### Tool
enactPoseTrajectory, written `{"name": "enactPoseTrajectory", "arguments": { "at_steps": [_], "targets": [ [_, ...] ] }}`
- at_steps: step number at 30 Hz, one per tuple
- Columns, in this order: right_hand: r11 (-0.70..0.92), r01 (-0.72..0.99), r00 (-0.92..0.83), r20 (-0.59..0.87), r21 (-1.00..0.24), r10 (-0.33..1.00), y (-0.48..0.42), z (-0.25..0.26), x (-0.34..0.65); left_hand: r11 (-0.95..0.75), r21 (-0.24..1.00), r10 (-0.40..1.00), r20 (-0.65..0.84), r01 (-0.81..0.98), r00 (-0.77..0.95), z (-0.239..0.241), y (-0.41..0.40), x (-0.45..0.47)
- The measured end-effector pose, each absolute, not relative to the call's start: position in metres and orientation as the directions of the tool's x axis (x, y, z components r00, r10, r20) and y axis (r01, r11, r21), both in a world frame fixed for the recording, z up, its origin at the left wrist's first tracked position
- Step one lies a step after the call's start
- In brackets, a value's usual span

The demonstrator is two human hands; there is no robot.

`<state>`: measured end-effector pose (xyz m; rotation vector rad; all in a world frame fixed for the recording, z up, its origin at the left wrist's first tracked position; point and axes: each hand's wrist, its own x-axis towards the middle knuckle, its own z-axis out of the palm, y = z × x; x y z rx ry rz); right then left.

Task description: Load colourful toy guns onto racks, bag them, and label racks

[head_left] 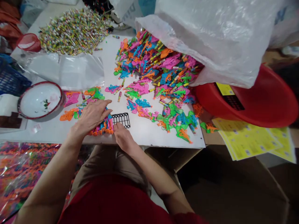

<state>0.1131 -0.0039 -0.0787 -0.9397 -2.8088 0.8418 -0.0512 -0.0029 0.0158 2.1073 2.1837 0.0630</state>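
Black rack (pixel 121 120) looked part-filled.
My left hand (pixel 93 114) lay spread over its toys (pixel 107 125); my right hand (pixel 124 137) seemingly pinched its edge; a loose heap (pixel 151 60) lay unracked beyond it.

The small moulded plastic toys (pixel 151 73) combined pink, blue, orange and green; the rectangular openwork plastic grid (pixel 121 121) was black. The round white enamel bowl (pixel 35 97) bore a dark red rim and a red-and-green motif (pixel 46 103). The broad plastic basin (pixel 268 102) was red; the printed paper sheets (pixel 247 140), yellow.
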Motion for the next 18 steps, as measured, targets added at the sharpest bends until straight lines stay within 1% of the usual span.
{"name": "enactPoseTrajectory", "arguments": {
  "at_steps": [2, 3, 5, 8, 10, 12, 14, 18],
  "targets": [
    [0.674, 0.521, -0.830, -0.128, -0.523, 0.543, -0.001, -0.080, 0.111, 0.047, 0.111, 0.998, -0.055, 0.993, -0.041, 0.016, -0.003, -0.051],
    [0.668, 0.505, -0.837, -0.123, -0.547, 0.533, 0.002, -0.082, 0.112, 0.045, 0.118, 0.998, -0.054, 0.992, -0.039, 0.017, -0.003, -0.051],
    [0.614, 0.461, -0.836, -0.082, -0.640, 0.542, 0.005, -0.087, 0.118, 0.041, 0.129, 0.998, -0.048, 0.991, -0.035, 0.016, -0.003, -0.051],
    [0.462, 0.341, -0.768, 0.041, -0.819, 0.640, 0.004, -0.090, 0.131, 0.046, 0.124, 0.998, -0.048, 0.991, -0.041, 0.016, -0.003, -0.050],
    [0.412, 0.243, -0.704, 0.133, -0.878, 0.698, -0.001, -0.089, 0.134, 0.046, 0.119, 0.998, -0.048, 0.992, -0.040, 0.015, -0.003, -0.051],
    [0.440, 0.179, -0.677, 0.215, -0.880, 0.704, -0.008, -0.085, 0.133, 0.043, 0.122, 0.998, -0.042, 0.992, -0.038, 0.015, -0.003, -0.051],
    [0.492, 0.144, -0.698, 0.264, -0.859, 0.666, -0.013, -0.082, 0.131, 0.031, 0.131, 0.999, -0.034, 0.991, -0.027, 0.014, -0.004, -0.052],
    [0.574, 0.117, -0.805, 0.261, -0.811, 0.533, 0.016, -0.073, 0.147, 0.005, 0.137, 1.000, -0.009, 0.991, -0.004, 0.009, -0.005, -0.056]
  ]
}}
